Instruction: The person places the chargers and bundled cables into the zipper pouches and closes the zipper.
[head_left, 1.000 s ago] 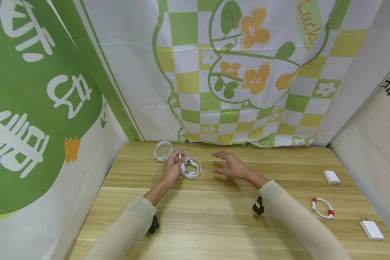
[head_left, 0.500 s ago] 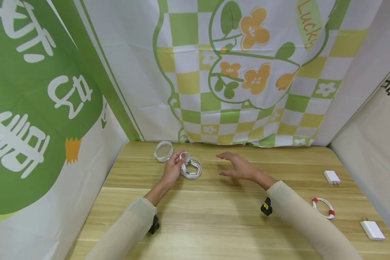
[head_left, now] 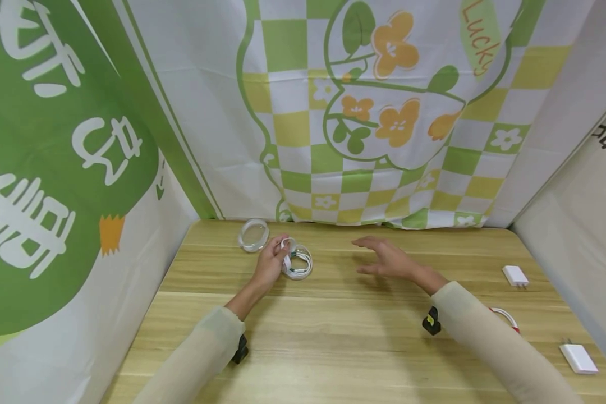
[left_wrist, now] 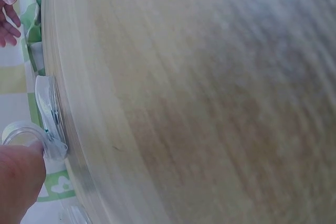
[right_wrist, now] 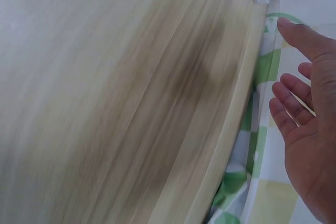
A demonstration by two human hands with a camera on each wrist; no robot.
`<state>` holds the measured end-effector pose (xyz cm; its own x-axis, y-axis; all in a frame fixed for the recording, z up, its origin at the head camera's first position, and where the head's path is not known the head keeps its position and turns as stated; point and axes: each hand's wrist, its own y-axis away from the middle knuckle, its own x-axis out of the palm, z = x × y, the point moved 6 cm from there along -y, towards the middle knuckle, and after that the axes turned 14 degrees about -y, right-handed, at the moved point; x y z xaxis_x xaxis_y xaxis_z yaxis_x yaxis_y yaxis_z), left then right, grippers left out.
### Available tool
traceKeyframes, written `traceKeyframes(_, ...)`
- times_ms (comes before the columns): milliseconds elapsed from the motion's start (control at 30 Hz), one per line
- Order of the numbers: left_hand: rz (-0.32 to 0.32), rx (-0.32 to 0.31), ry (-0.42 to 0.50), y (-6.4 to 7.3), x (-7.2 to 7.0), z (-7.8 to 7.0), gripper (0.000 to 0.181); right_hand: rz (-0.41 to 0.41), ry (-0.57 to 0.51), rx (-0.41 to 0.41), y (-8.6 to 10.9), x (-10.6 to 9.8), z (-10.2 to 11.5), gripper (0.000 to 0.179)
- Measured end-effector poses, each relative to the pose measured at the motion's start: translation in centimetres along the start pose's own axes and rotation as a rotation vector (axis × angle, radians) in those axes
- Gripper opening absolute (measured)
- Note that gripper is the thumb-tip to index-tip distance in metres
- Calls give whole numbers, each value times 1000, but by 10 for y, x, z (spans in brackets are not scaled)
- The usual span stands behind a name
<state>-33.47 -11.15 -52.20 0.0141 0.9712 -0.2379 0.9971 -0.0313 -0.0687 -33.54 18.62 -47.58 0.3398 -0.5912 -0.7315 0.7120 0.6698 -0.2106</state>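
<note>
My left hand (head_left: 269, 262) pinches a small white and clear ring-shaped thing (head_left: 286, 244); its exact kind cannot be made out. Close beside it on the table lies a coiled white cable (head_left: 301, 262) with green ties, in a round clear case (head_left: 299, 276). In the left wrist view, the held ring (left_wrist: 21, 126) stands up past the thumb, against the case's near side. Behind the left hand sits a second round clear case (head_left: 253, 235). To the right, my right hand (head_left: 391, 261) hovers over the table with fingers spread, holding nothing; the right wrist view shows its palm (right_wrist: 315, 150).
At the right lie a white charger plug (head_left: 515, 275), another charger plug (head_left: 578, 358) and a white cable loop with red ties (head_left: 507, 317), partly hidden by the right sleeve. A patterned cloth (head_left: 353, 185) hangs along the back edge of the wooden table (head_left: 323, 348).
My right hand has drawn away to the right, and its sleeve now covers part of the red-tied cable. The left hand stays nearly where it was, with the ring-shaped thing in its grip.
</note>
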Motion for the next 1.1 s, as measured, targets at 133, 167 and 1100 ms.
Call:
traceKeyframes(133,5,-2,4,0,0,-1,43,9,10,8,6,-6,-3,71)
traceKeyframes(167,6,-3,6,0,0,-1,43,10,7,12,8,-8,-4,71)
traceKeyframes(1100,27,-70,91,-1,0,9,44,0,54,120,60,-68,-26,80)
